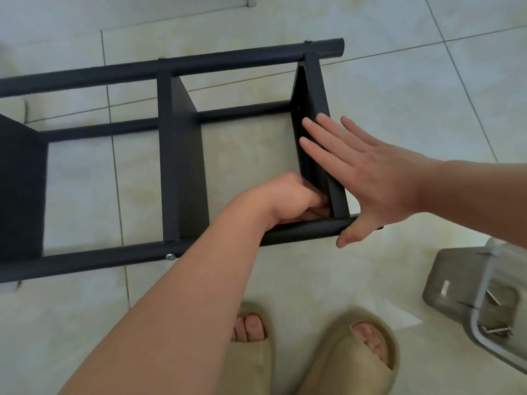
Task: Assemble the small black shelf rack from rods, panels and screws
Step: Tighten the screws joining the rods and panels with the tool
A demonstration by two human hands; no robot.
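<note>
- The rack (85, 128) lies on its side on the tiled floor (399, 67) and looks mostly built. Three panels sit between the long rods, and a screw head (170, 256) shows where the middle panel (182, 166) meets the near rod (99, 260).
- Two more screw heads show on the far rod (228, 62), one of them at the top of the end panel (310, 89).
- What seems left is the joint between the end panel and the near rod. No screw head shows there, but the right thumb covers that stretch of rod, so I cannot be sure.
- The right hand (368, 181) is spread flat, with straight fingers pressed on the end panel's outer face and the thumb down over the near rod's tip.
- The left hand (296, 201) reaches into the corner on the panel's other side with its fingers curled in. Whether they pinch anything is hidden.
- The end panel therefore stands between the two hands.
- A grey tray (456, 269) holding loose screws (496, 332) sits below the right hand's wrist, apart from it.
</note>
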